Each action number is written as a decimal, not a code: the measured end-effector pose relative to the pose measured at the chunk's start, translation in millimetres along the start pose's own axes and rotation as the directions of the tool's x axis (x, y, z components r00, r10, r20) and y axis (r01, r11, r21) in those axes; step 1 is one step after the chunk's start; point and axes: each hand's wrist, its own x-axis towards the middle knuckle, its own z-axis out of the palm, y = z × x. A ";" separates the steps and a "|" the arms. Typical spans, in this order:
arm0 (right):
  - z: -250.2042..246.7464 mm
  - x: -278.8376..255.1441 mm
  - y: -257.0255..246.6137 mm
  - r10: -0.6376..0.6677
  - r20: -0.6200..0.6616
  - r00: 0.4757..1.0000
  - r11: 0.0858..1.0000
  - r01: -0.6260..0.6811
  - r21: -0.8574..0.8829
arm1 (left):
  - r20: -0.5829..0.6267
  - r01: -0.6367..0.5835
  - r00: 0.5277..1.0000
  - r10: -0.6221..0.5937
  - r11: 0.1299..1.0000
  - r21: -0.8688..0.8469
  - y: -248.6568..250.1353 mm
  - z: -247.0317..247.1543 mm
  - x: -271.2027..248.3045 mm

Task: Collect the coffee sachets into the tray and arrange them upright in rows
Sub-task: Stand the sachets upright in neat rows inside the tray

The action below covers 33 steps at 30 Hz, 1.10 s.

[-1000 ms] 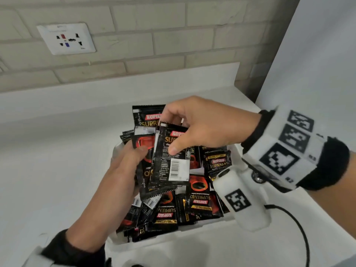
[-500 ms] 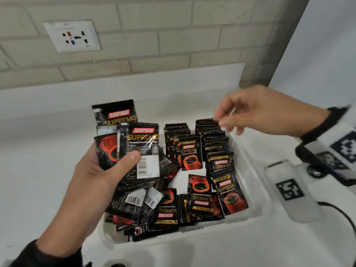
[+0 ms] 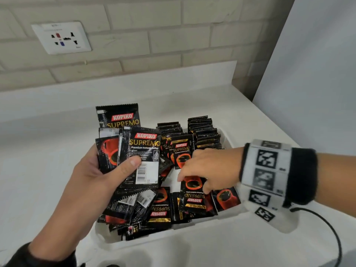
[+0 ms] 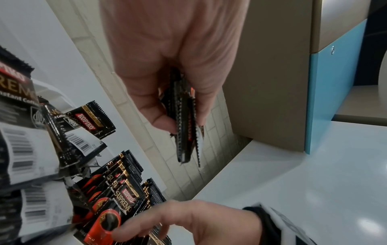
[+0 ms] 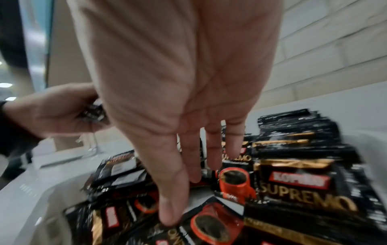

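A white tray (image 3: 192, 235) holds many black Kopiko coffee sachets. Two upright rows of sachets (image 3: 204, 132) stand at its back right, and loose sachets (image 3: 154, 207) lie flat across its front. My left hand (image 3: 107, 170) grips a stack of sachets (image 3: 142, 151) above the tray's left side, thumb across the front one. The left wrist view shows this stack (image 4: 184, 124) edge-on between thumb and fingers. My right hand (image 3: 200, 170) reaches down into the tray, its fingers extended onto a flat sachet (image 3: 194, 197). In the right wrist view the thumb (image 5: 169, 215) touches a sachet.
The tray sits on a white countertop (image 3: 38, 170) against a brick wall with a socket plate (image 3: 61, 37). A white panel (image 3: 317, 74) closes the right side. A black cable (image 3: 331, 234) trails from my right wrist over the counter's front right.
My right hand left its sachet on the left hand's stack, swung right over the rows, then dropped onto the loose sachets. The left hand shifted the stack left.
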 end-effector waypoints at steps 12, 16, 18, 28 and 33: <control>17.9 31.1 -33.3 -0.081 -0.007 0.997 0.938 0.073 -0.340 | -0.016 0.034 0.999 -0.034 0.999 0.006 -5.3 -1.1 -0.7; 17.9 32.5 -29.3 -0.030 -0.002 1.000 0.932 0.028 -0.362 | 0.003 0.036 0.999 -0.036 0.999 0.012 -5.8 0.7 0.7; 15.4 32.8 -28.8 0.004 0.026 1.000 0.942 0.005 -0.335 | 0.002 0.033 0.999 -0.033 0.999 0.019 -7.5 0.5 2.1; 6.3 34.7 -28.9 -0.062 0.037 0.997 0.896 0.072 -0.438 | 0.022 0.028 0.999 -0.028 1.000 0.006 -10.5 -2.4 3.2; -6.4 29.7 -25.7 -0.119 0.017 0.993 0.948 0.118 -0.296 | 0.009 0.035 0.999 -0.035 0.999 0.007 -9.3 -5.6 4.1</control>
